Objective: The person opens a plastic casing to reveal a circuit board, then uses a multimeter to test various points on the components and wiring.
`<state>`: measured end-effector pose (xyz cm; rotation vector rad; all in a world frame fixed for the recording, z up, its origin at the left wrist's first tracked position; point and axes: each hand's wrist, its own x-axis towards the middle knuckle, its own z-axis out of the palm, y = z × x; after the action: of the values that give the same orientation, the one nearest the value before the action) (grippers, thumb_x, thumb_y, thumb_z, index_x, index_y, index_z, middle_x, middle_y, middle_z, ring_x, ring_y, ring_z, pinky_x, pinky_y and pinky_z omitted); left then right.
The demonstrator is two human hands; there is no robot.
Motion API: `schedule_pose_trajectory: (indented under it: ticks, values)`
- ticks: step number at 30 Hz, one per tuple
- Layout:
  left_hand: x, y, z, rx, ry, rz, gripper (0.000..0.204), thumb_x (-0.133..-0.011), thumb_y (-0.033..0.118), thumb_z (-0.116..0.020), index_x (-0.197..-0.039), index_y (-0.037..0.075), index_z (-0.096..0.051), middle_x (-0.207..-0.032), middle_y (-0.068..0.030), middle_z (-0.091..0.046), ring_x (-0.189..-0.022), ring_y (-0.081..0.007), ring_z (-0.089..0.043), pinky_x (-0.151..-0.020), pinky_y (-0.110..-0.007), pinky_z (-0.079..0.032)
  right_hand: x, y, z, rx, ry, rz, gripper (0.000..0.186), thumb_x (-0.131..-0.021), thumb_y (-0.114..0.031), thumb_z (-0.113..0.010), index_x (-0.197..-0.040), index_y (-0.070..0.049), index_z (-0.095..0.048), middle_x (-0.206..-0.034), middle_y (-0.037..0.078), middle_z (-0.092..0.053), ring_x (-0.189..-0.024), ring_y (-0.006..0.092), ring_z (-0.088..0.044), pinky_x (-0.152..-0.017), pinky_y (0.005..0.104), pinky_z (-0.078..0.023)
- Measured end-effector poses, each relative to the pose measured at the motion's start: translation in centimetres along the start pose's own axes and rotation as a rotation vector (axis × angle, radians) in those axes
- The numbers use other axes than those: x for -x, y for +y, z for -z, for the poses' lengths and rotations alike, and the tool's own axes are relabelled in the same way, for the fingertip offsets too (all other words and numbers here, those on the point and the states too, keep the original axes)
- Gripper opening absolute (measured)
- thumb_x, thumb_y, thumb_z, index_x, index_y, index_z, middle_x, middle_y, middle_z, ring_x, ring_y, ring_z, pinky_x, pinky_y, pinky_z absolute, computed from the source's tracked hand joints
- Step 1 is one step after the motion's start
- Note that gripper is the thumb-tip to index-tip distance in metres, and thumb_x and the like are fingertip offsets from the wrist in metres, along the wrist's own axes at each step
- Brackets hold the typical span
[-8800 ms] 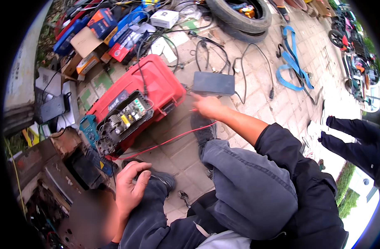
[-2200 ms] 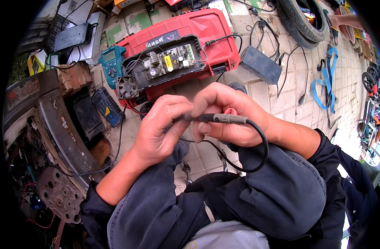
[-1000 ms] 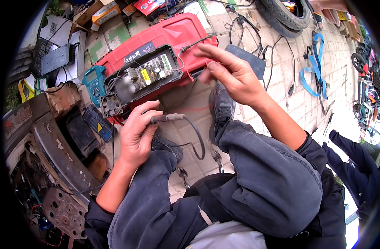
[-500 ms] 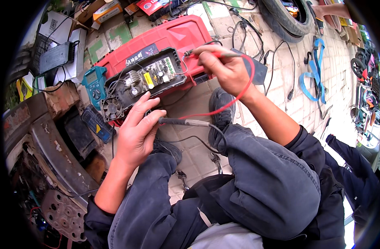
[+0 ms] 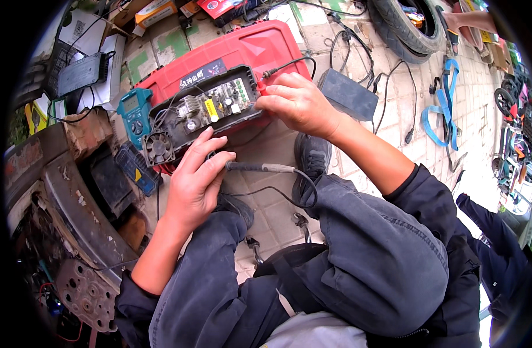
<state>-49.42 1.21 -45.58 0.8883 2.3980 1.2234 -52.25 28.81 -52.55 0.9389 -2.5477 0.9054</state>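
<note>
An opened black-cased circuit board (image 5: 220,101) with a fan (image 5: 158,148) lies on a red plastic toolbox (image 5: 251,49), a teal multimeter (image 5: 134,116) beside it. My left hand (image 5: 193,177) is below the board, thumb and index finger pinched on a black test probe (image 5: 257,167) with its lead looping rightward. My right hand (image 5: 298,107) is closed on a red test probe (image 5: 261,87) at the board's right end, near a cable plug. The red probe's tip is hidden by my fingers.
A dark power brick (image 5: 347,95), cables, a blue strap (image 5: 441,113) and stacked tyres (image 5: 405,35) lie on the pavers rightward. Rusty metal parts (image 5: 74,203) and a blue case (image 5: 135,168) are left. Another person's hand (image 5: 454,22) is at top right; dark-trousered legs (image 5: 492,243) are at right.
Earlier both hands held the black probe together; my right hand then moved away and took hold of the red probe. Since half a second ago it has moved slightly down, closer over the board's right end.
</note>
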Motion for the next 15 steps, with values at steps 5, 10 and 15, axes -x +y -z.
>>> schedule_pose_trajectory:
  ticks: [5, 10, 15]
  values:
    - [0.4, -0.3, -0.1, -0.001, 0.011, -0.002, 0.034, -0.078, -0.013, -0.061, -0.108, 0.004, -0.065, -0.123, -0.0159, -0.060, -0.128, -0.0390, -0.050, -0.101, -0.042, -0.043, -0.7, 0.0, 0.6, 0.035, 0.017, 0.025, 0.030, -0.070, -0.006, -0.066, -0.099, -0.015, -0.066, -0.087, -0.001, -0.065, -0.091, 0.0198, -0.061, -0.083, 0.0347, -0.045]
    - [0.2, -0.4, -0.3, -0.038, 0.038, -0.016, 0.033, -0.074, -0.007, -0.069, -0.104, 0.007, -0.067, -0.118, -0.0135, -0.062, -0.123, -0.0392, -0.054, -0.097, -0.044, -0.048, -0.9, -0.7, 1.0, -0.054, 0.015, -0.079, 0.031, -0.071, 0.001, -0.064, -0.099, -0.014, -0.065, -0.086, 0.001, -0.065, -0.092, 0.0232, -0.061, -0.085, 0.0374, -0.045]
    - [0.5, -0.5, -0.2, -0.065, 0.021, -0.021, 0.033, -0.074, -0.006, -0.069, -0.104, 0.007, -0.067, -0.118, -0.0133, -0.062, -0.123, -0.0386, -0.054, -0.096, -0.044, -0.049, -0.2, -2.5, 1.2, -0.714, 0.199, -0.498, 0.015, -0.092, -0.010, -0.062, -0.106, -0.006, -0.065, -0.090, 0.004, -0.065, -0.083, 0.0146, -0.061, -0.072, 0.0271, -0.049]
